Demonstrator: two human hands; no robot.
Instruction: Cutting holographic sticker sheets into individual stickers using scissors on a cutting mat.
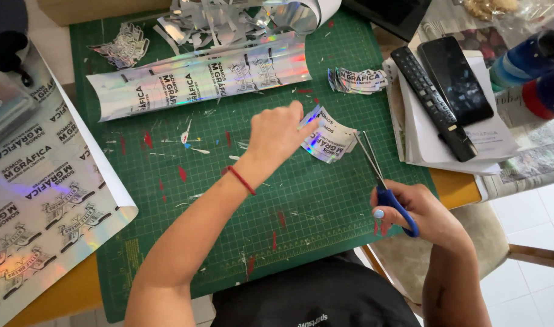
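Note:
My left hand (pixel 275 134) pinches a small shiny holographic printed piece (pixel 328 140) above the green cutting mat (pixel 168 200); a red cord circles that wrist. My right hand (pixel 419 213) grips blue-handled scissors (pixel 380 178), whose blades point up toward the right edge of the piece and touch or nearly touch it. A long curled strip of the same holographic printed film (pixel 198 79) lies across the mat's far side.
A big holographic sheet (pixel 40 200) hangs over the mat's left edge. Offcuts (pixel 222 21) pile at the far edge and cut pieces (pixel 357 80) are stacked far right. On papers (pixel 489 142) at right lie a remote (pixel 433 103) and a phone (pixel 455 79).

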